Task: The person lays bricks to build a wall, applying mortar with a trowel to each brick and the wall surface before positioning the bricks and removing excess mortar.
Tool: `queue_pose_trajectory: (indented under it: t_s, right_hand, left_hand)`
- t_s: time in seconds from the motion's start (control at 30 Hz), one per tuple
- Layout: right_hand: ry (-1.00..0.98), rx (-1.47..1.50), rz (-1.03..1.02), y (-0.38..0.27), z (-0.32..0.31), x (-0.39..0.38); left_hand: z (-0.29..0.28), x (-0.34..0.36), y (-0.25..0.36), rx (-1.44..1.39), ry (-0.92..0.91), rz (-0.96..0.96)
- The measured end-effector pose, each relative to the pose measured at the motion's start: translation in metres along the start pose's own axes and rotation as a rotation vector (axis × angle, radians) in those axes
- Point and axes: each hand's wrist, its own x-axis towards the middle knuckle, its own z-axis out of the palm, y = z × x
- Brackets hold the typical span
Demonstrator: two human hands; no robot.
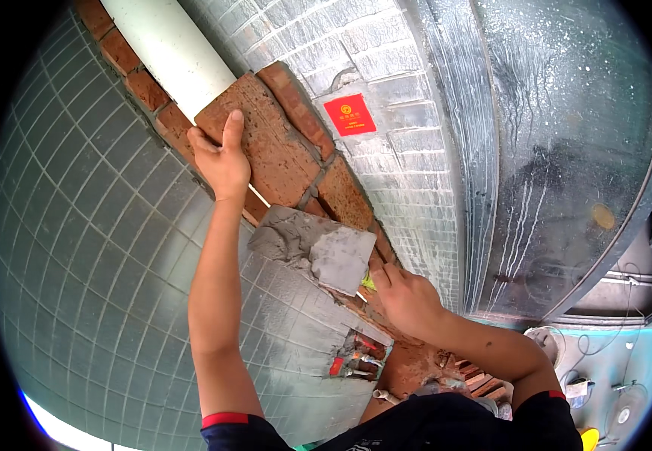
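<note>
My left hand (223, 159) grips the left edge of a broad reddish brick (277, 154), thumb on its face and fingers at its side. This brick lies across a narrow brick column, against the end of a white pipe's visible part. My right hand (410, 301) is closed on a trowel (343, 259); a bit of its yellow-green handle shows by the fingers. Wet grey mortar (281, 231) is heaped on the trowel's far left part. The blade is just below the brick, over the column.
The white pipe (172, 52) runs up between brick rows (145, 89). Grey tiled walls flank the column; a red square sticker (350, 115) is on the right one. Pipe fittings (363, 361) sit in a wall cut-out. Loose bricks (484, 383) and a bucket (547, 342) are below right.
</note>
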Motion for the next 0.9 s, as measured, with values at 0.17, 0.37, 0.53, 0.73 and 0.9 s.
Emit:
queue_pose_trajectory:
  t_s: [0.17, 0.37, 0.53, 0.73, 0.9]
  right_hand:
    - [-0.048, 0.029, 0.028, 0.002, -0.005, 0.005]
    - [0.02, -0.011, 0.01, 0.008, -0.015, 0.012]
    - [-0.002, -0.039, -0.035, 0.019, -0.012, 0.011]
    - [-0.053, 0.016, 0.001, 0.018, -0.024, 0.014]
    - [-0.06, 0.094, 0.03, 0.025, -0.029, 0.012]
  left_hand:
    - [0.0, 0.001, -0.006, -0.016, 0.008, 0.024]
    - [-0.001, 0.0, -0.005, 0.041, 0.004, 0.009]
    - [0.003, 0.0, -0.002, -0.006, -0.004, 0.038]
    - [0.001, -0.001, -0.001, -0.138, -0.019, 0.002]
    - [0.004, 0.0, 0.003, -0.024, -0.005, 0.06]
